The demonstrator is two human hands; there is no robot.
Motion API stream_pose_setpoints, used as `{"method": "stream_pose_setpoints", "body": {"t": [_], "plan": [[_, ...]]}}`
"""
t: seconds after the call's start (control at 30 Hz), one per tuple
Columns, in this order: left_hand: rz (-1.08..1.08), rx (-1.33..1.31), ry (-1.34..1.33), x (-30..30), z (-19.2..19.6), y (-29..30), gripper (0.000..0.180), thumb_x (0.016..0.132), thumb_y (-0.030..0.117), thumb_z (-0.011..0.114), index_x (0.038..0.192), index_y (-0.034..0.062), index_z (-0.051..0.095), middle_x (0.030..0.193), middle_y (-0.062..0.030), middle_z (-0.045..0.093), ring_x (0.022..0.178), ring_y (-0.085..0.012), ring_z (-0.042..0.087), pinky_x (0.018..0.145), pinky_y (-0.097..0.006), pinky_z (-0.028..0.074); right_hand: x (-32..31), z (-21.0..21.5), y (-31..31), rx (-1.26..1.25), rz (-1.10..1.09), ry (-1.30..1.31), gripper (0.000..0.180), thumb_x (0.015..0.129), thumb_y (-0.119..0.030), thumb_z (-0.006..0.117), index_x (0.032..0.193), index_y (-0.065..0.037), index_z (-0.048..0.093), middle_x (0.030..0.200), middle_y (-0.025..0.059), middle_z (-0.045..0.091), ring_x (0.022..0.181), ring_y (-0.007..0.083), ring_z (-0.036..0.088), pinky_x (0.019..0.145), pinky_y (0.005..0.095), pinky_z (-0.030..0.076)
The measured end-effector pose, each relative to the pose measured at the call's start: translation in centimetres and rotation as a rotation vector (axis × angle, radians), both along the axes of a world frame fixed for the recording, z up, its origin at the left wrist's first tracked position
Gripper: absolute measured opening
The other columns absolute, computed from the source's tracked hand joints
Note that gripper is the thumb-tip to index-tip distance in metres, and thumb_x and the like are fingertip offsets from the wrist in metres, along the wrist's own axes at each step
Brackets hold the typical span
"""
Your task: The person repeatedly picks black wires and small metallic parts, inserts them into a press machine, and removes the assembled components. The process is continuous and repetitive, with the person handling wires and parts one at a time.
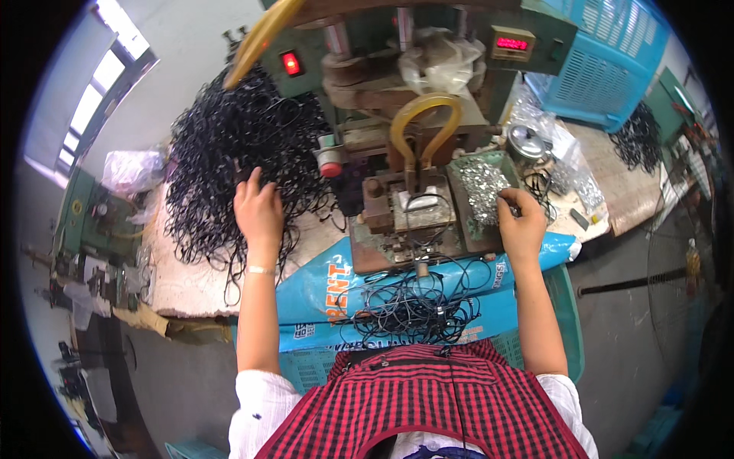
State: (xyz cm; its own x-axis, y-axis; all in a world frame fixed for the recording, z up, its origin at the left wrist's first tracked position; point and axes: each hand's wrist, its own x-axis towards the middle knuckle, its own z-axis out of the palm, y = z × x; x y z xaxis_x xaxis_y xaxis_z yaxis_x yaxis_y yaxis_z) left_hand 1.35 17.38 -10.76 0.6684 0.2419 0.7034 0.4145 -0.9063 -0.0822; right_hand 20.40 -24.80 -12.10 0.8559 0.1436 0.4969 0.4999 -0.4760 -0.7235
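My left hand (260, 210) reaches over the edge of a large heap of black cord loops (229, 130), its fingers stretched out and a little apart; nothing shows in its grip. At the right rim of a green tray (501, 164) of small silvery metal pieces (482, 187), my right hand (524, 222) has thumb and fingertips pressed together. Anything in that pinch is too small to tell. Between my hands stands a green press machine (375, 210), with a thin dark cord (428, 241) looped across its worktop. More black cords (424, 314) lie in a tangle in front of me.
A red button (330, 168) juts out at the press's left. A yellow hose (401, 122) curves above the worktop. Behind the tray sit a metal pot (526, 141) and a blue crate (592, 57). Blue plastic sheeting (306, 287) covers the table's front edge.
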Motion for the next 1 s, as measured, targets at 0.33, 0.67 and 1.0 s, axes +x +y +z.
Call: {"method": "stream_pose_setpoints", "body": {"t": [0.33, 0.67, 1.0], "plan": [[-0.264, -1.284, -0.764, 0.9, 0.8, -6.9, 0.024, 0.107, 0.024, 0.060, 0.104, 0.0033, 0.074, 0.088, 0.0034, 0.066, 0.071, -0.0040, 0.054, 0.066, -0.020, 0.045, 0.5, 1.5, 3.2, 0.182, 0.081, 0.344, 0.013, 0.089, -0.005, 0.074, 0.101, 0.000, 0.073, 0.088, 0.0029, 0.073, 0.081, 0.0083, 0.066, 0.074, 0.0234, 0.051], [-1.034, -1.075, -0.724, 1.1, 11.7, -15.4, 0.017, 0.102, -0.001, 0.057, 0.118, 0.0003, 0.052, 0.110, -0.0122, 0.064, 0.097, -0.0215, 0.066, 0.090, -0.036, 0.057, -5.6, 7.9, 9.3, 0.684, 0.612, 0.583, 0.052, 0.087, 0.003, 0.073, 0.136, 0.005, 0.053, 0.107, 0.0090, 0.073, 0.099, 0.0117, 0.068, 0.091, 0.0257, 0.052], [-1.008, -1.120, -0.694, 3.6, 12.1, -14.8, 0.015, 0.099, 0.000, 0.065, 0.109, -0.0013, 0.054, 0.107, -0.0148, 0.069, 0.102, -0.0240, 0.070, 0.097, -0.035, 0.053, -6.7, 8.3, 9.8, 0.804, 0.580, 0.633, 0.049, 0.090, 0.005, 0.069, 0.136, 0.005, 0.053, 0.115, 0.0133, 0.072, 0.104, 0.0136, 0.068, 0.094, 0.0273, 0.051]]}}
